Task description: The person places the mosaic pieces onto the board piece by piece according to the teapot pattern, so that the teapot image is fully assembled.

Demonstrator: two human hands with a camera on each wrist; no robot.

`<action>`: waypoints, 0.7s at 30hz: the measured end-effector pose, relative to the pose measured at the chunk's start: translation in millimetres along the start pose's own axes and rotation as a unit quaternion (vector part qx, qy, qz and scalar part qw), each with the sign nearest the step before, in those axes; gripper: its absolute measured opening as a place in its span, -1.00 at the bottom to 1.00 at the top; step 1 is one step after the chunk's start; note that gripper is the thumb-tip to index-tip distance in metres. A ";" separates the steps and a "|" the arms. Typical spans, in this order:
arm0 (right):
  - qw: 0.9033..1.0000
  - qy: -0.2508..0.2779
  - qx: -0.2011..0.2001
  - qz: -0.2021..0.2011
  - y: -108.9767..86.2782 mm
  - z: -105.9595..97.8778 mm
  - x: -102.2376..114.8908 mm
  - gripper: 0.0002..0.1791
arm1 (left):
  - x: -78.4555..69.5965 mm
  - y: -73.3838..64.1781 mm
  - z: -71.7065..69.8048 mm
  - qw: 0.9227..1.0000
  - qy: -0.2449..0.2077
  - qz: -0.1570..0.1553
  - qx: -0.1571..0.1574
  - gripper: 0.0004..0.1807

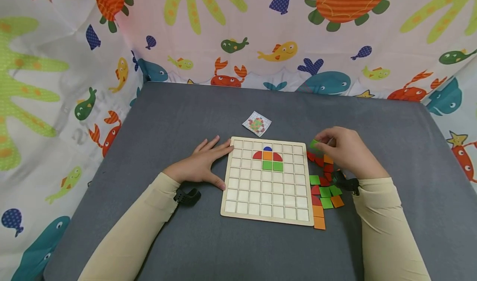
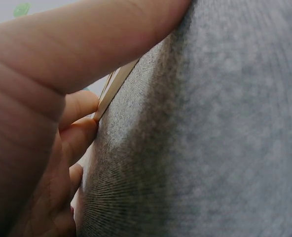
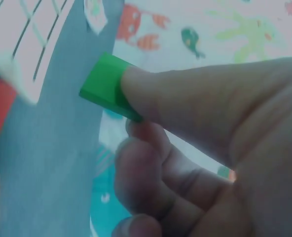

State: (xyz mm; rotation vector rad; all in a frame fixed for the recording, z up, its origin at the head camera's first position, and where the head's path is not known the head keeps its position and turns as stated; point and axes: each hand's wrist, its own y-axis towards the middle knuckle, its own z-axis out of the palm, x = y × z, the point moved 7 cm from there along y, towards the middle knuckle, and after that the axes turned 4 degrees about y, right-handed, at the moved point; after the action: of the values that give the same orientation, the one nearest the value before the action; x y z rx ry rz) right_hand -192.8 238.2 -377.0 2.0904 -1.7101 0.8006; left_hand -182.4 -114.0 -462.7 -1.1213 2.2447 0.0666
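A wooden grid board (image 1: 238, 196) lies on the table. Near its top sit a blue half-round tile (image 1: 267, 148), an orange square, a red quarter-round tile on either side, and two green squares (image 1: 272, 165) below. My left hand (image 1: 201, 163) has its fingers spread, with fingertips and thumb touching the board's left edge; the left wrist view shows fingers against that edge (image 2: 117, 85). Beyond the board's upper right corner, my right hand (image 1: 344, 150) pinches a green square tile (image 3: 104, 84) between thumb and finger, lifted above the table.
Loose red, green and orange tiles (image 1: 326, 191) lie in a pile along the board's right side, partly under my right wrist. A small pattern card (image 1: 257, 123) rests behind the board. A sea-animal curtain (image 1: 253, 20) borders the grey table (image 1: 186, 248).
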 end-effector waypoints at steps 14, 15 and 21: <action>0.994 -0.008 0.050 -0.095 18.4 45.6 55.4 -0.85 | 2.3 1.1 -0.8 1.000 0.006 -0.008 0.005 0.37; 0.994 -0.006 0.053 -0.096 20.1 48.2 58.4 -0.85 | 2.4 0.9 -1.0 1.000 0.008 -0.008 0.005 0.37; 0.991 0.021 0.087 -0.100 28.5 70.2 76.0 -0.91 | 0.5 0.5 -0.1 1.000 0.009 -0.005 0.006 0.38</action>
State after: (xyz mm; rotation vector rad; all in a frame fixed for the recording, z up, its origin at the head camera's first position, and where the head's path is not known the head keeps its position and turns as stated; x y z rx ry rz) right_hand -195.6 131.6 -389.4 2.2971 -1.4264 0.9533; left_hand -183.0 -114.1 -463.1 -1.1298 2.2527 0.0393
